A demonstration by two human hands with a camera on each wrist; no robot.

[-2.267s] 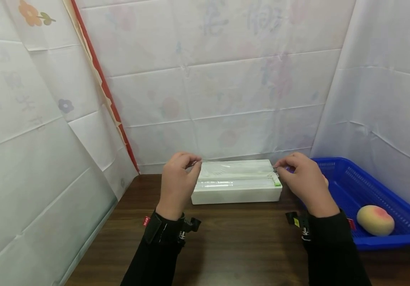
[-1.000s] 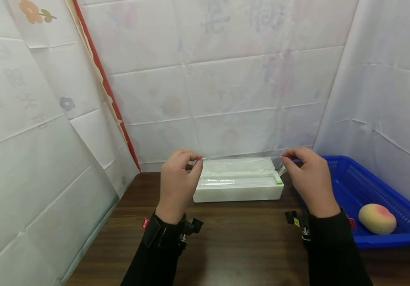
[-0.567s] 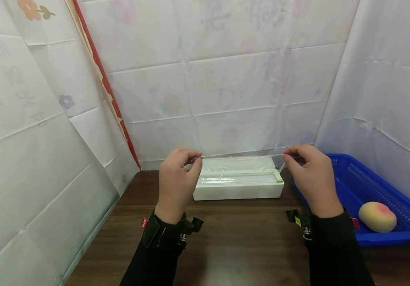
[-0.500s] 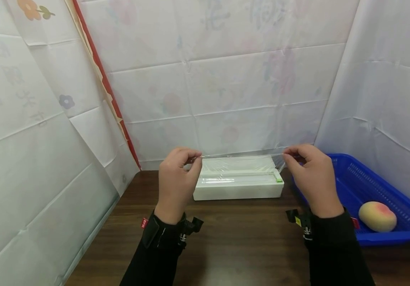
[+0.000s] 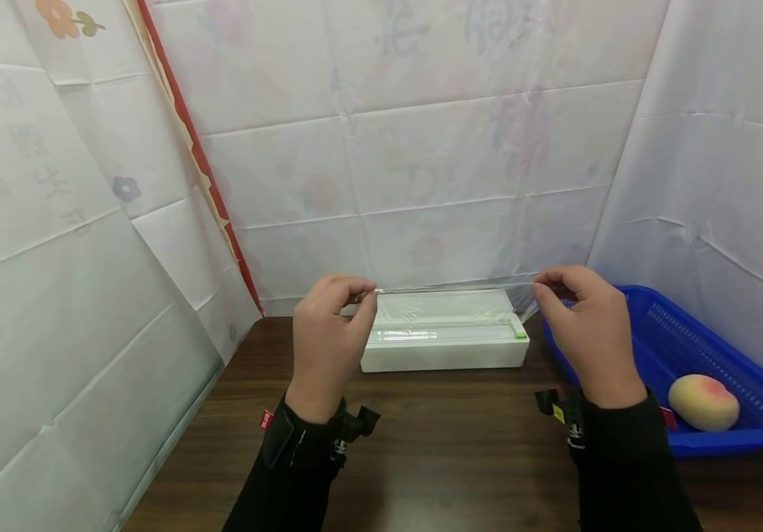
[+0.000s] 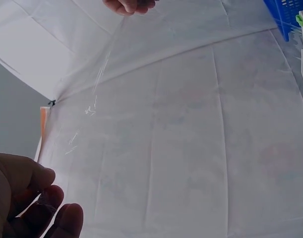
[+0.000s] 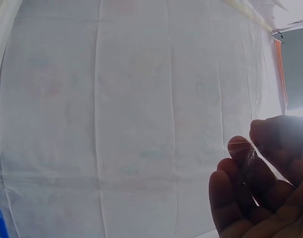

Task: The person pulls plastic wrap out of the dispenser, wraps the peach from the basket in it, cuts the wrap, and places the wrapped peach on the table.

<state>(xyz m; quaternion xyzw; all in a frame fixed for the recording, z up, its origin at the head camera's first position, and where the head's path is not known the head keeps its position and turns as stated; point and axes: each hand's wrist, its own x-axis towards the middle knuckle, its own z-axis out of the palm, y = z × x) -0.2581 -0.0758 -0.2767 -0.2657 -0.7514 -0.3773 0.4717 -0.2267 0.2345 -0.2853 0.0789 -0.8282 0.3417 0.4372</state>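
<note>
A sheet of clear plastic wrap (image 5: pixel 448 287) is stretched between my two hands, above a long white plastic wrap dispenser box (image 5: pixel 444 359) on the table. My left hand (image 5: pixel 330 340) pinches one corner of the wrap between thumb and forefinger at the box's left end. Past the right end, my right hand (image 5: pixel 588 329) pinches the other corner. The wrap slopes down from its raised edge toward the box, whose lid (image 5: pixel 448 304) stands open at the back. In the right wrist view, crumpled wrap (image 7: pixel 250 161) shows at the fingertips of my right hand.
To the right stands a blue plastic basket (image 5: pixel 747 442) with a peach (image 5: pixel 704 403) in it. The brown wooden table (image 5: pixel 448 451) spreads in front of the box. White sheets (image 5: pixel 475 162) hang close behind and on both sides.
Both hands have raised the edge of the wrap a little above the box. My right hand has moved up and to the right, pulling the wrap wider; my left hand has barely moved.
</note>
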